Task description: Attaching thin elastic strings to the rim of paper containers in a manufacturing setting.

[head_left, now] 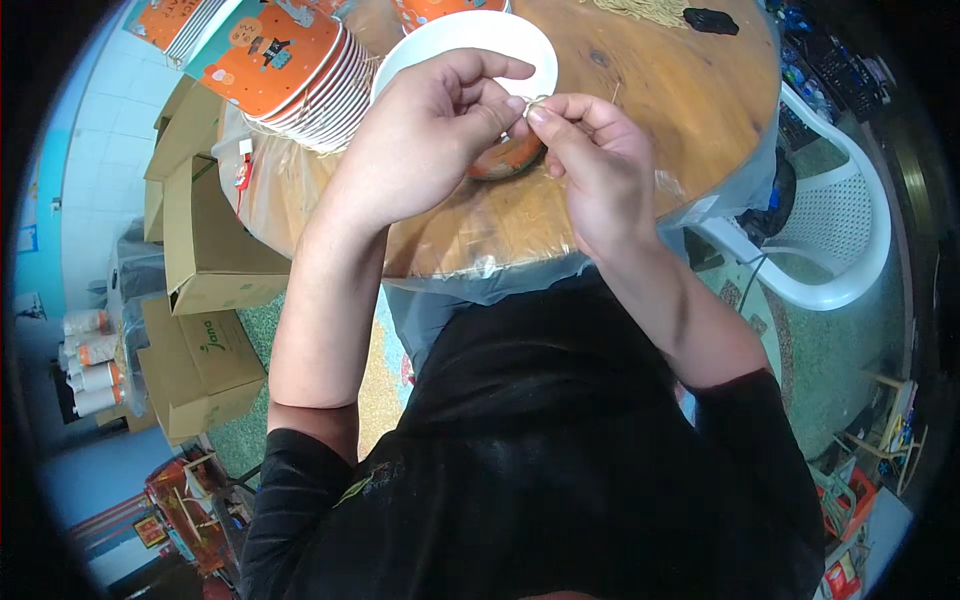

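Observation:
Above the table's near middle, my left hand [425,130] and my right hand [598,155] meet fingertip to fingertip. Between them is a short bit of cream cord [536,101], pinched by thumb and forefinger on both sides. Its knot or loop is too small to make out. Just beneath and behind the hands stands a round paper bucket [463,28] with a white inside and an orange printed outside, partly hidden by my left hand. To the left lies a tilted stack of orange printed paper buckets [275,60] with cords hanging about their rims.
A bundle of cream cords [645,8] and a small black item [711,21] lie at the far side of the plastic-covered round wooden table [690,110]. Cardboard boxes [215,225] stand left; a white plastic chair [825,215] stands right. Another orange bucket [450,12] is behind.

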The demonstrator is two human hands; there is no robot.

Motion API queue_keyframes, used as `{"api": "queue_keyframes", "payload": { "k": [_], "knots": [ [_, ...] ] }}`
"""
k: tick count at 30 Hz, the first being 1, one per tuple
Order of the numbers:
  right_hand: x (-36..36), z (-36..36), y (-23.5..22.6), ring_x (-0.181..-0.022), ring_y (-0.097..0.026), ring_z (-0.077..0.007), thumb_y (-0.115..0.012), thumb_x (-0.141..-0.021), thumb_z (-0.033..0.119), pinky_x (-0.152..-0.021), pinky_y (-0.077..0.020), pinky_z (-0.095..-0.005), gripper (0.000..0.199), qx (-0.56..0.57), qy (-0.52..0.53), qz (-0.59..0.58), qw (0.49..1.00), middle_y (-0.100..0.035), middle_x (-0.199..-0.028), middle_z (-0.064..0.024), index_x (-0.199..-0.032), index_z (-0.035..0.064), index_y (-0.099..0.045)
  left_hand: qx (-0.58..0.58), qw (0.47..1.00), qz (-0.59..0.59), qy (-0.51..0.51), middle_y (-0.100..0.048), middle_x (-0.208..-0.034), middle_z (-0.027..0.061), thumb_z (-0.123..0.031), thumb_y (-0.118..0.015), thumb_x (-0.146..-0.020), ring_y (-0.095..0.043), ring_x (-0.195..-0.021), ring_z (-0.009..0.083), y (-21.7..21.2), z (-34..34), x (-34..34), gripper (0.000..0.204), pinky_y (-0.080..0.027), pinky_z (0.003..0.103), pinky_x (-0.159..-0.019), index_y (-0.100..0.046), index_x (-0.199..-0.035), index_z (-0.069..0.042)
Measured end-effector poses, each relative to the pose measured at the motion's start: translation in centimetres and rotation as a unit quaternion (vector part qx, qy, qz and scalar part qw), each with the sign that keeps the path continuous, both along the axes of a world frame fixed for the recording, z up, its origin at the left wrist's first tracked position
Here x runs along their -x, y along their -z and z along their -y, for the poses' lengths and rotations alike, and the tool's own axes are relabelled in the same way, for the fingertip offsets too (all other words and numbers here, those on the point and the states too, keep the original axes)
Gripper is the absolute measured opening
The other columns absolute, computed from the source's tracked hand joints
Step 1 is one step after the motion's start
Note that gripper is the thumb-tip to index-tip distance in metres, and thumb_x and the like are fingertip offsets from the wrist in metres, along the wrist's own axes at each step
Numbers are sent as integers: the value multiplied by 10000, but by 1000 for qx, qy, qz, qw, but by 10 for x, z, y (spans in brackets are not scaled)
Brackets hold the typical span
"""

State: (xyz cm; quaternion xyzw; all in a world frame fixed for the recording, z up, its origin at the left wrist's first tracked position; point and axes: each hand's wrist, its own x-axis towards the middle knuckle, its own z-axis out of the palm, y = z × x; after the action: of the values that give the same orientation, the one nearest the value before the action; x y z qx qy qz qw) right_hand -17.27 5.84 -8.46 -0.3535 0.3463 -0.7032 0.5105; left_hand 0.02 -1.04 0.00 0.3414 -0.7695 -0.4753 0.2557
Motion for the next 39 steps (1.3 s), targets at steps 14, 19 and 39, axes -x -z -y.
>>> {"api": "queue_keyframes", "payload": {
  "k": [14,19,39],
  "knots": [
    [25,6,2,-983,-766,-136,-796,-1024,-5,-887,-627,-266,244,87,59,-205,973,-808,-1102,-131,-1249,-62,-721,5,999,49,-15,-788,-1060,45,-84,-689,-1127,-762,-963,111,-2,4,6,147,-618,266,-871,-752,-1209,20],
    [31,12,-16,-1048,-801,-167,-785,-1032,-3,-949,-644,-282,280,49,-48,-139,988,-822,-1144,-154,-1295,-79,-723,49,997,56,-6,-779,-1085,44,-60,-671,-1133,-740,-1007,100,1,2,6,124,-600,259,-907,-730,-1203,23],
    [38,14,-19,-1009,-760,-157,-701,-1079,77,-914,-589,-310,134,47,-51,-249,966,-809,-1082,-82,-1115,-8,-798,45,998,-28,-33,-775,-1042,51,-67,-730,-1078,-731,-930,87,10,7,10,217,-615,267,-833,-719,-1265,42]
  ]
}}
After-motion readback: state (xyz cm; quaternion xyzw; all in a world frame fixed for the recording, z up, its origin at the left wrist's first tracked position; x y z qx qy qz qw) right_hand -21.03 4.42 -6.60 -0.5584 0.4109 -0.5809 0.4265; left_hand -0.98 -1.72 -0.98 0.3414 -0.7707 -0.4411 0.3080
